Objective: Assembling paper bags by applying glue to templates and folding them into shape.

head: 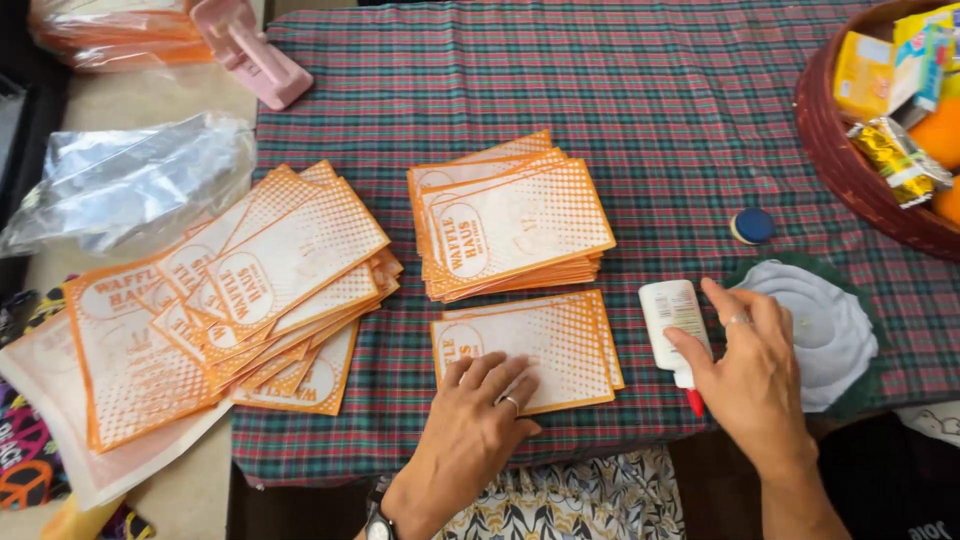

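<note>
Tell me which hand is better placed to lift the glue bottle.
Right. The right hand already has its fingers on the white glue bottle, while the left hand lies flat on the small stack of orange paper bags.

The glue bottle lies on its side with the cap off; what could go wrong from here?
1. The glue bottle lies flat with its red tip bare, and the blue cap sits apart, so glue may leak onto the plaid cloth.
2. The right hand rests on the bottle; pressing it could squeeze glue out.
3. The left hand presses the orange paper bags; wet glue could smear or stick them.
</note>
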